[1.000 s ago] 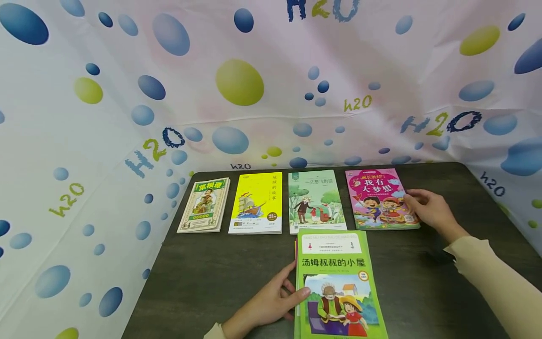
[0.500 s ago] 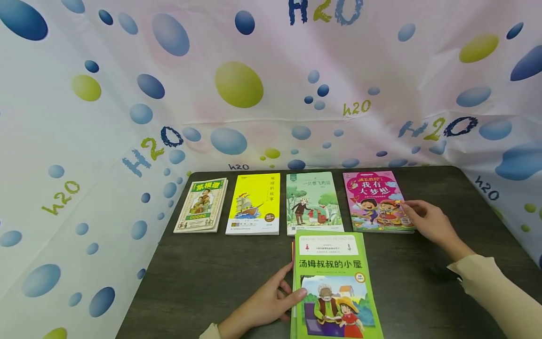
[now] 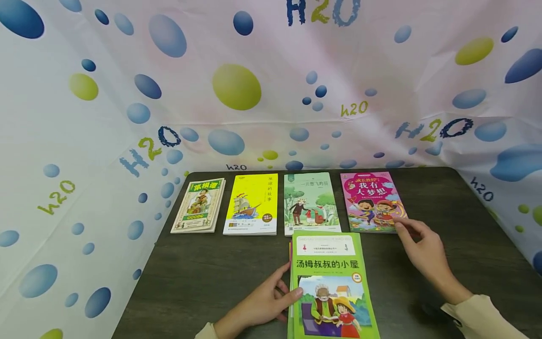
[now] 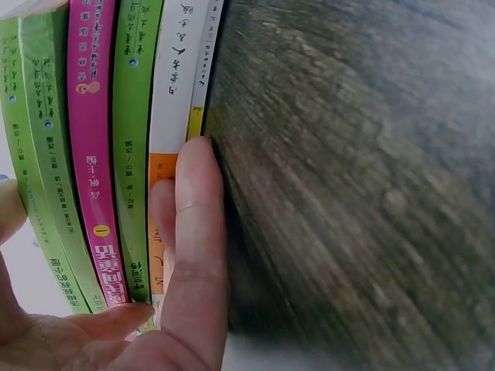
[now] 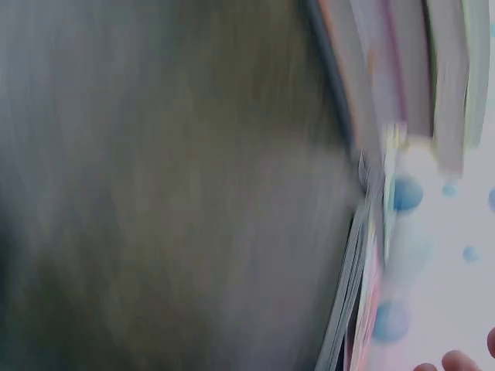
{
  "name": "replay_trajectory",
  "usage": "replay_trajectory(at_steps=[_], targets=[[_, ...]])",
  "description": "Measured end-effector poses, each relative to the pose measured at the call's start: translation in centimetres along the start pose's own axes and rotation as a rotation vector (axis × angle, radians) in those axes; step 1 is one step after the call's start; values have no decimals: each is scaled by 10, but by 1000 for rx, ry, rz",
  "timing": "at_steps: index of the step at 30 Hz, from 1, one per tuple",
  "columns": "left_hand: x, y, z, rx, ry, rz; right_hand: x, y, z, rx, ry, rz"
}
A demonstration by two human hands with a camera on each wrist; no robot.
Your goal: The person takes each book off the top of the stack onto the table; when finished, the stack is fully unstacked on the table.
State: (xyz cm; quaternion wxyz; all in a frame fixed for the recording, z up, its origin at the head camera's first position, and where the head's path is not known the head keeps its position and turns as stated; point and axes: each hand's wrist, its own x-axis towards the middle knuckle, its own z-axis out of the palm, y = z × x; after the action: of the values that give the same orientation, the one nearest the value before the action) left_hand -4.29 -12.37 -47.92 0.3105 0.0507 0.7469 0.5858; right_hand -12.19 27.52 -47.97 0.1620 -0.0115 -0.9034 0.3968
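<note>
In the head view, a stack of books (image 3: 328,282) with a green cover on top lies near the front of the table. My left hand (image 3: 271,299) grips its left side. The left wrist view shows the thumb over the top book and fingers (image 4: 199,239) along the spines (image 4: 91,154) and at the bottom of the stack. Farther right, my right hand (image 3: 425,249) is by the lower right corner of a pink book (image 3: 372,202), fingers loosely bent and holding nothing. Its fingertips (image 5: 460,361) barely enter the blurred right wrist view.
Left of the pink book, a pale green book (image 3: 312,202), a yellow book (image 3: 251,202) and a small cream book (image 3: 198,205) lie in a row along the back of the dark table (image 3: 182,278). A dotted cloth (image 3: 279,56) hangs behind the table.
My right hand has drawn back from the pink book's right edge toward its lower corner and the table front. The left hand keeps its grip on the stack. The view has shifted slightly.
</note>
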Motion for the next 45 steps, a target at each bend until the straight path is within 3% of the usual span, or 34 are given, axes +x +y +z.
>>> replay_trajectory(at_steps=[4, 13, 19, 25, 36, 45], targets=[[0, -2, -1, 2, 0, -5, -21, -15, 8, 111, -121, 91], [1, -4, -4, 4, -32, 8, -59, -35, 17, 315, -375, 387], [2, -4, -6, 4, -43, 9, -74, -47, 23, 386, -448, 498], [1, -4, -5, -30, -30, 5, -84, -53, 28, 374, -500, 604], [1, -7, -6, -88, -59, 13, -114, -64, 35, 404, -491, 669], [0, -8, -6, -94, -58, 23, -123, -75, 41, 337, -461, 618]])
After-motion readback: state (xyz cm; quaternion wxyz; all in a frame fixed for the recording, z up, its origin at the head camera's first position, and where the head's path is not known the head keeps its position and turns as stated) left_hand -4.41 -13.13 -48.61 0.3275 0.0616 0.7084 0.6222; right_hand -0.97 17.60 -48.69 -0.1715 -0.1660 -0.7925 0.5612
